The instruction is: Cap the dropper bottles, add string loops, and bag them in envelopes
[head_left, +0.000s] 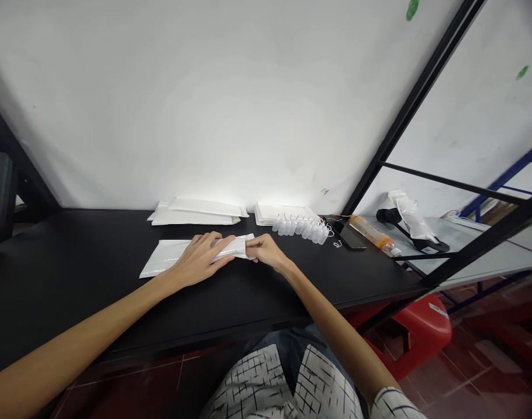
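Observation:
A long white paper packet (158, 259), with a glossy clear strip on it, lies on the black table in front of me. My left hand (205, 255) rests flat across its middle, fingers stretched and a little apart. At the packet's right end is my right hand (266, 250), its fingers closed on the edge there. Some of those fingertips are hidden by the packet's end, so I cannot tell whether they reach inside. Behind it lie similar white packets (196, 212) in a loose pile and a neat white stack (283, 212).
Several translucent white tags with loops (298, 227) lie in front of the neat stack. Right of them are a dark phone (351, 235) and an orange-labelled bottle (371, 233). A black frame post (392, 125) rises at the table's right; a red stool (423, 329) stands below.

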The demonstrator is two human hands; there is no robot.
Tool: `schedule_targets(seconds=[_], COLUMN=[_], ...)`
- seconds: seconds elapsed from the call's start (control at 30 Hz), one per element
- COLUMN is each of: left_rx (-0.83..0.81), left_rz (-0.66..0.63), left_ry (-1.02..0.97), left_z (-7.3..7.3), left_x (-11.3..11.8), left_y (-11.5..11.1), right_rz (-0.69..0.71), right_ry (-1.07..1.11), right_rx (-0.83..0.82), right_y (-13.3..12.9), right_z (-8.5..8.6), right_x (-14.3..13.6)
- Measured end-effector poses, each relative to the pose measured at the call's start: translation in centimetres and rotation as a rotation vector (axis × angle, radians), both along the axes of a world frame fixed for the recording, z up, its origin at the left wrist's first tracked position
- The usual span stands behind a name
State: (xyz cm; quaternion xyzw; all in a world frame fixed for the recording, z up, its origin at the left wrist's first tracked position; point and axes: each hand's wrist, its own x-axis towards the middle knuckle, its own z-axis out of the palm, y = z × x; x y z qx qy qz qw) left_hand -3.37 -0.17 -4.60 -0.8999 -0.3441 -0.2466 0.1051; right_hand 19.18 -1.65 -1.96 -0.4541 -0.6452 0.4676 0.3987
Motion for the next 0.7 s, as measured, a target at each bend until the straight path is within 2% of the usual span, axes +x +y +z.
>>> schedule_targets(seconds=[0.1, 0.17, 0.33, 0.43, 0.53, 0.6, 0.7], left_rx=[-0.007, -0.015, -0.033, -0.051, -0.078, -0.068, 0.012], left_rz=[0.003, 0.01, 0.021, 0.083, 0.215, 0.259, 0.247], left_ry=[0.016, 0.016, -0.028, -0.133, -0.379, -0.515, -0.617], left_z=[0.0, 0.0, 0.8, 2.6, 5.0, 6.7, 9.3], left_x=[-0.1, -0.1, -0.2, -0.8, -1.7, -2.3, -2.9], left_y=[0.0, 0.1, 0.1, 0.4, 1.1, 1.9, 3.8], right_rz=[0.127, 0.13, -0.125, -0.309, -0.455, -0.491, -0.491], right_ry=[-0.055, -0.054, 0.054, 0.182, 0.282, 0.278, 0.227], right_rx=[0.052, 0.076, 0.097, 0.183, 0.233, 0.227, 0.216], right_y=[0.1, 0.2, 0.0, 0.0, 0.1, 0.2, 0.1], right_z=[-0.5, -0.5, 0.5, 1.4, 1.6, 1.3, 0.7], right_x=[-0.6, -0.5, 0.5, 1.7, 3.4, 4.4, 5.5])
